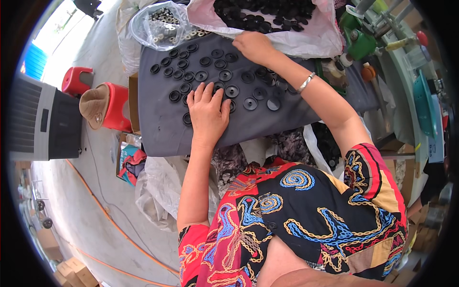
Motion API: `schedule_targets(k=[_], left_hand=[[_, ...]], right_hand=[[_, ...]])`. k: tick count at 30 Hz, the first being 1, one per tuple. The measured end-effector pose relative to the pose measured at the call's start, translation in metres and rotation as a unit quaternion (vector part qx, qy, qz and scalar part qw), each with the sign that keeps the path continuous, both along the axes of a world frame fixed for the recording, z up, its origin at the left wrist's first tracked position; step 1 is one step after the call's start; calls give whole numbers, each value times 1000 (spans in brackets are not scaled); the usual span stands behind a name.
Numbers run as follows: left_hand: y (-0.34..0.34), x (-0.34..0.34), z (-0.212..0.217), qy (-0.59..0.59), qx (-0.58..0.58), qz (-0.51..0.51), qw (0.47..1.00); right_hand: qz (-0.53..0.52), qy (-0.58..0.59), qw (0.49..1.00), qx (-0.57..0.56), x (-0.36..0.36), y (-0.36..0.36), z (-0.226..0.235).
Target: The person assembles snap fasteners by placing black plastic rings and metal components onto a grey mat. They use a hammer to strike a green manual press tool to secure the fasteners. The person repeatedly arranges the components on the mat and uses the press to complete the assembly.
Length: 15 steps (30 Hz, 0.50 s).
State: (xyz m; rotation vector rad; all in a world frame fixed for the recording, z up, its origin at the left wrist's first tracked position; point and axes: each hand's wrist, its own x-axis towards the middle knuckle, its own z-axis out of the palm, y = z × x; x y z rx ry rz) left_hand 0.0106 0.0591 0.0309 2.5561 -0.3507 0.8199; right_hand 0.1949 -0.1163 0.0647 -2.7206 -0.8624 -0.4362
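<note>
My left hand lies palm down on the grey cloth-covered table, fingers stretched and slightly apart. It rests among black round plastic discs, touching some of them. Many of these have a raised rim and a small centre stem; others look like flatter caps. My right hand is at the table's far side, against the near edge of a white sack. Its fingers are curled downward, and whatever they grip is hidden. Inside the sack is a heap of black discs.
A clear plastic bag of small metal-and-light parts sits at the far left. To the right stands a green machine. Red stools, one with a brown hat, and a grey appliance stand left. An orange hose crosses the floor.
</note>
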Motion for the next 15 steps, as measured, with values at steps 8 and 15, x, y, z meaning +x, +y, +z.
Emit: schedule_targets(k=[8,15], left_hand=[[-2,-1,0,-4,-8,-4,1000],[-3,-2,5,3,-5,0,1000]], right_hand=[[-15,32,999,31,48,-50,-11],[-53,-22,993,-105,109,-65,-24]])
